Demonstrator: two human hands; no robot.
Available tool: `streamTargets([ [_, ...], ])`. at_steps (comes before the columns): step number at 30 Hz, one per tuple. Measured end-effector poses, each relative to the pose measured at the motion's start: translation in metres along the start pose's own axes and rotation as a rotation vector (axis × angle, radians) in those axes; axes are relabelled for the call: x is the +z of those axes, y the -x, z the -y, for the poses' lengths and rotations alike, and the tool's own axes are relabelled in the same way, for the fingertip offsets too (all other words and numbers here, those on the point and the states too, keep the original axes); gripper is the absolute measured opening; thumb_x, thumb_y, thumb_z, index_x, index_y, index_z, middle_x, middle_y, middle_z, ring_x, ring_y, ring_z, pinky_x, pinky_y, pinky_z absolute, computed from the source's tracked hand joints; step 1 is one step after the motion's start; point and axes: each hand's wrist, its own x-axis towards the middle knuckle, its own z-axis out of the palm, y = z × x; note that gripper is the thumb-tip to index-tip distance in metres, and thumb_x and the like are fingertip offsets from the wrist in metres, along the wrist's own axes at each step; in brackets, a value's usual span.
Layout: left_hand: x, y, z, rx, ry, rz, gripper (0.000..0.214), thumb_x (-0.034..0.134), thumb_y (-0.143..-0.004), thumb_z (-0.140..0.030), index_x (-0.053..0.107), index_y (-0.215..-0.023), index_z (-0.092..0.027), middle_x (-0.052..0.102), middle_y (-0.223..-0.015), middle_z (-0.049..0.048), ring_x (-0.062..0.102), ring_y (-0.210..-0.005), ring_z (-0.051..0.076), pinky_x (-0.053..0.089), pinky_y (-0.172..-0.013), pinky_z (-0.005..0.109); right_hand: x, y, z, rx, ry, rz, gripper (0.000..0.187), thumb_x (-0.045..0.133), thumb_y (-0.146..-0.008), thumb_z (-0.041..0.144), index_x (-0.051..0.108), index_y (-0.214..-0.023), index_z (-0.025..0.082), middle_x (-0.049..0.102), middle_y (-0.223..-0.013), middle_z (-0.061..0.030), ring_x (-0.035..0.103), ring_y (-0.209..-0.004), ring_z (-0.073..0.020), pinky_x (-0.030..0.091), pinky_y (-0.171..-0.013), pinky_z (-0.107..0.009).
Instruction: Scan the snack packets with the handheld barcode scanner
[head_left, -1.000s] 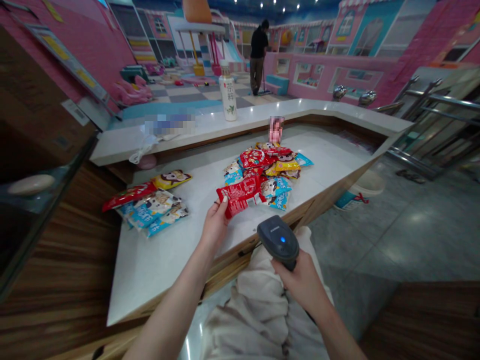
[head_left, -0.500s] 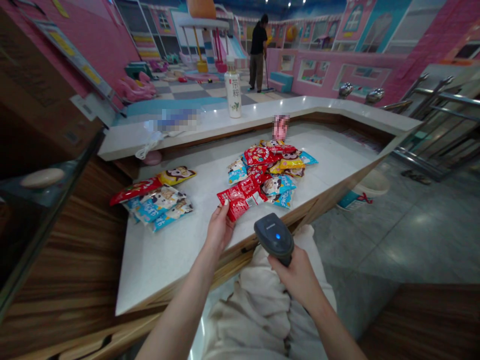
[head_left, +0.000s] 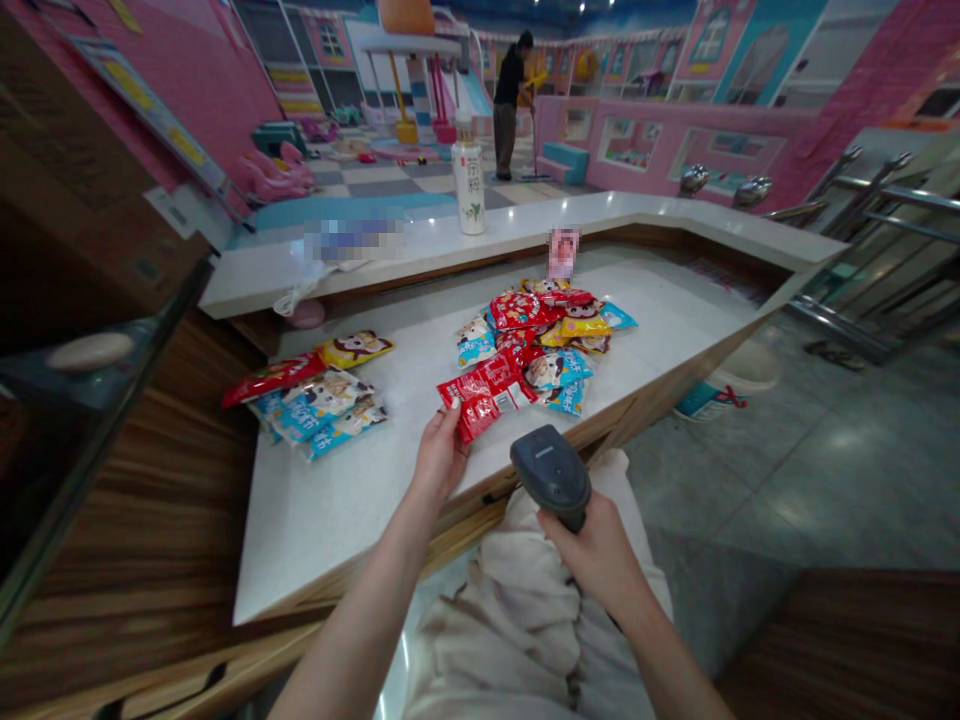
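Observation:
My left hand (head_left: 442, 450) pinches the near left corner of a red snack bag (head_left: 484, 393), whose printed back and barcode face up. My right hand (head_left: 598, 550) is wrapped round the handle of a dark grey barcode scanner (head_left: 551, 472). The scanner's head points toward the red bag and stands apart from it. Behind that bag lies a heap of red, blue and yellow snack bags (head_left: 525, 310). To the left, a second, smaller group of blue snack bags (head_left: 319, 410) lies with a red bag (head_left: 274, 378) and a yellow bag (head_left: 356, 348).
A white bottle (head_left: 469, 188) stands on the raised counter ledge (head_left: 517, 215). At right on the floor is a bucket (head_left: 724, 385) near metal railings (head_left: 862, 230). Cardboard boxes (head_left: 75, 170) rise at left. In the play area a person (head_left: 508, 105) holds a long-handled floor tool.
The blue light on top of the scanner was lit and is now off. Both hands stay in nearly the same place. The far person has shifted slightly left.

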Motion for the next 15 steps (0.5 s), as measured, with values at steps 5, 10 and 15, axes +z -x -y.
streamTargets([
  [5,-0.001,-0.001,0.000,0.002,-0.005,0.009,0.014,0.070,-0.088,-0.025,0.068,-0.097,-0.014,0.076,-0.097,0.0062,0.072,-0.080,0.012,0.059,-0.082,0.025,0.000,0.000,0.001,0.004,-0.006,-0.004,0.015,0.062,-0.079,0.024,0.071,-0.087,0.015,0.073,-0.073,-0.0047,0.066,-0.067,-0.0221,0.049,-0.063,-0.028],
  [10,-0.002,0.002,0.002,0.038,0.020,-0.022,0.013,0.071,-0.087,-0.025,0.068,-0.096,-0.016,0.076,-0.098,0.0052,0.072,-0.081,0.012,0.058,-0.083,0.025,-0.001,0.001,0.001,-0.003,0.003,-0.007,0.016,0.061,-0.080,0.026,0.071,-0.085,0.015,0.071,-0.067,-0.0036,0.066,-0.064,-0.0229,0.050,-0.063,-0.029],
  [15,-0.006,0.006,-0.015,0.222,-0.058,-0.100,0.023,0.074,-0.082,-0.034,0.068,-0.097,-0.018,0.075,-0.105,0.0055,0.071,-0.094,0.016,0.056,-0.090,0.030,-0.004,0.003,-0.005,0.016,0.016,-0.010,0.016,0.062,-0.081,0.029,0.071,-0.084,0.016,0.066,-0.059,-0.0018,0.067,-0.062,-0.0245,0.051,-0.061,-0.030],
])
